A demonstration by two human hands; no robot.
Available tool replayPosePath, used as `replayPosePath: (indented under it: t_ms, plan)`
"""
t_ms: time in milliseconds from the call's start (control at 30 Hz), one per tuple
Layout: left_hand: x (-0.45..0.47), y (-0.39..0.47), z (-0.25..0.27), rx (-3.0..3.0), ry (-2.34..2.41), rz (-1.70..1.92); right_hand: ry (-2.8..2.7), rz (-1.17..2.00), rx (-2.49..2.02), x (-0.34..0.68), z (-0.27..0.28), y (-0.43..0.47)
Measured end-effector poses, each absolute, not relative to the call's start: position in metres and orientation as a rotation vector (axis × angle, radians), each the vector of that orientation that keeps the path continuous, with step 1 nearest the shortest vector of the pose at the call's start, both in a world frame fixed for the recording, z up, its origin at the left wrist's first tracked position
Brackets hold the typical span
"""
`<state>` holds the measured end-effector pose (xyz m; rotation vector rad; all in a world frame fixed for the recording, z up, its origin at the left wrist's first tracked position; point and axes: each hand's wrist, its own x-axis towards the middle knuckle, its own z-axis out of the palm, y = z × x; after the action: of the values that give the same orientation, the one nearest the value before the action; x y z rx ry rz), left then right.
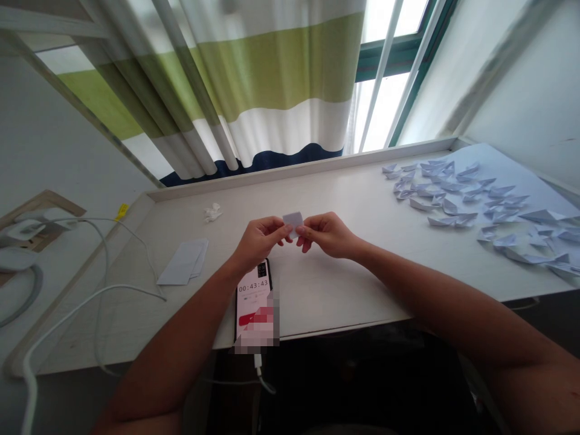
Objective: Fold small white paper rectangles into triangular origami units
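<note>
A small folded piece of white paper point(293, 221) is held up over the desk, between both hands. My left hand point(263, 240) pinches its left side with thumb and fingers. On the other side, my right hand point(328, 234) grips the lower right part of the same paper. The folds on its far side are hidden from me. Below my left wrist lies a phone point(254, 296) with a running time on its screen; part of the screen is blurred out. Left of it rests a small stack of white paper sheets point(183, 263).
Many folded paper boats point(453, 220) spread over the right of the white desk point(335, 296). A crumpled tissue point(212, 212) lies at the back left. White cables point(104, 290) cross the left side; one plugs into the phone. A striped curtain point(281, 66) hangs behind.
</note>
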<state>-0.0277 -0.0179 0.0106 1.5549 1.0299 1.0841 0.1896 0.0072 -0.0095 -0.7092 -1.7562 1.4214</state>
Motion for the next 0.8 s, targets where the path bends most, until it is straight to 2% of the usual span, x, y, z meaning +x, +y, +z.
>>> replayPosePath:
  t_ms: [433,633,800]
  plan:
    - [-0.0295,-0.0219,0.0146,1.644,1.020,0.967,-1.773,1.335,-0.710,0.1930,-0.0089,0.0078]
    - [-0.0248,-0.0256,0.0134,1.536,0.957,0.927,-1.644,1.522,-0.636,0.1939,-0.0058,0.0097]
    - [-0.0245,-0.0228,0.0089,1.471,0.966,0.989,-1.729,1.386,-0.657,0.1913,-0.0142,0.0125]
